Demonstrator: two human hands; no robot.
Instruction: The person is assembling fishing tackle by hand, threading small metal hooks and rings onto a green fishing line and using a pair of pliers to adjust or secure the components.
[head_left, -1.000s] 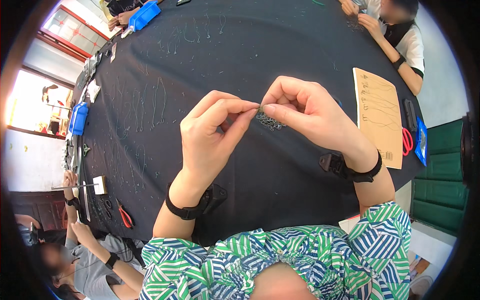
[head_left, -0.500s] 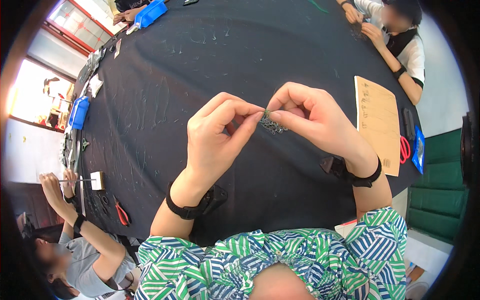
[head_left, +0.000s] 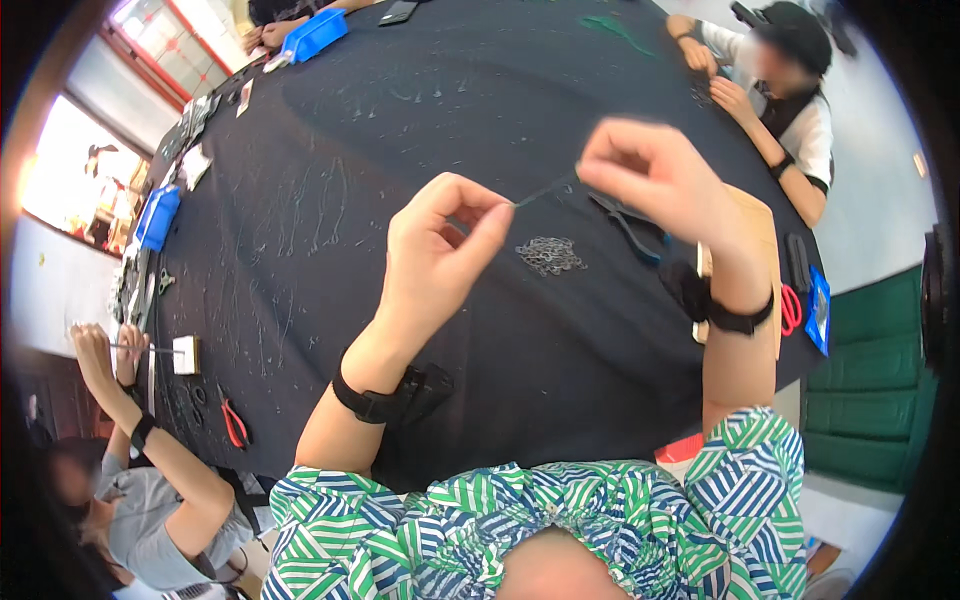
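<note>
A thin green thread (head_left: 543, 191) runs taut from my left hand up to my right. Thumb and forefinger of my left hand (head_left: 432, 245) are pinched on its near end. My right hand (head_left: 660, 180) is closed on the other end, higher and to the right, slightly blurred. A small pile of silvery wire loops (head_left: 551, 256) lies on the black cloth (head_left: 480, 370) below the thread. Partly under my right hand rests a dark plier-like tool (head_left: 640, 240) with blue-edged handles.
At the right edge are brown cardboard (head_left: 765, 215), pink-handled scissors (head_left: 790, 308) and a blue packet (head_left: 818, 310). Red pliers (head_left: 233, 424) and a white box (head_left: 186, 355) lie left. Blue trays (head_left: 157, 218) stand farther off. Co-workers sit left, far left and far right.
My hands were together over the pile and have drawn apart. The right hand moved up and right, stretching the thread and uncovering the pile and the plier-like tool.
</note>
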